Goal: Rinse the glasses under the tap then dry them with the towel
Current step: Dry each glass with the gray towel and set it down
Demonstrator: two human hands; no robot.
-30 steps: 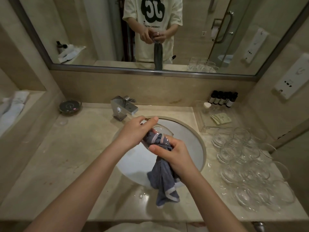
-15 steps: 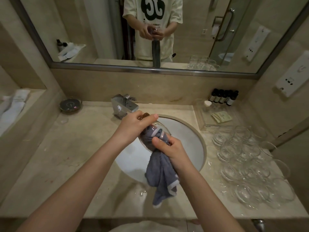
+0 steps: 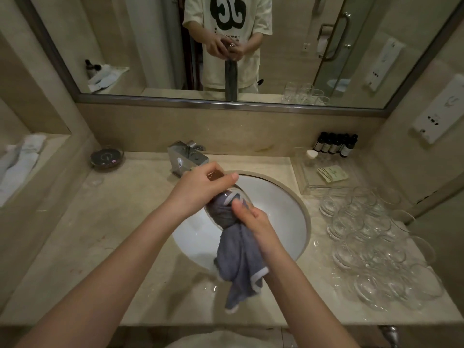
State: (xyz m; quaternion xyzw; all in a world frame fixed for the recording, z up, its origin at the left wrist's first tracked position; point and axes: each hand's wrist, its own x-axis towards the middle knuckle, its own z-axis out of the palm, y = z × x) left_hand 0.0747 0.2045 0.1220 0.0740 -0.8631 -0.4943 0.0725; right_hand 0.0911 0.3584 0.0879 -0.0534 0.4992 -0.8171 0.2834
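Our left hand (image 3: 200, 188) wraps its fingers and thumb around the base end of a clear drinking glass (image 3: 227, 200), holding it tilted on its side above the round white sink basin (image 3: 281, 209), the mouth of the glass turned toward us and to the right. Our right hand (image 3: 253, 218) pinches a grey-blue towel with a pale border (image 3: 237, 254) at the mouth of the glass; a bunched part of the cloth is stuffed inside the glass and shows through its wall, while the rest hangs down over the near rim of the basin and the counter edge. Just beyond our left hand stands the square chrome tap (image 3: 187, 156); whether water is running we cannot tell. On the beige stone counter (image 3: 100, 222), to the right of the basin, a crowded group of clear empty glasses (image 3: 376, 242) stands close together, several touching. Farther back on that side lies a clear tray (image 3: 324, 174) holding a small pale packet, and behind it a row of small dark bottles (image 3: 335, 144) lines the wall. At the far left of the counter sits a round dark dish (image 3: 107, 156), and on the left ledge lie rolled white towels (image 3: 20, 159). The wide wall mirror (image 3: 276, 46) above shows a person in a cream shirt, both hands together at the glass with the towel hanging below them.
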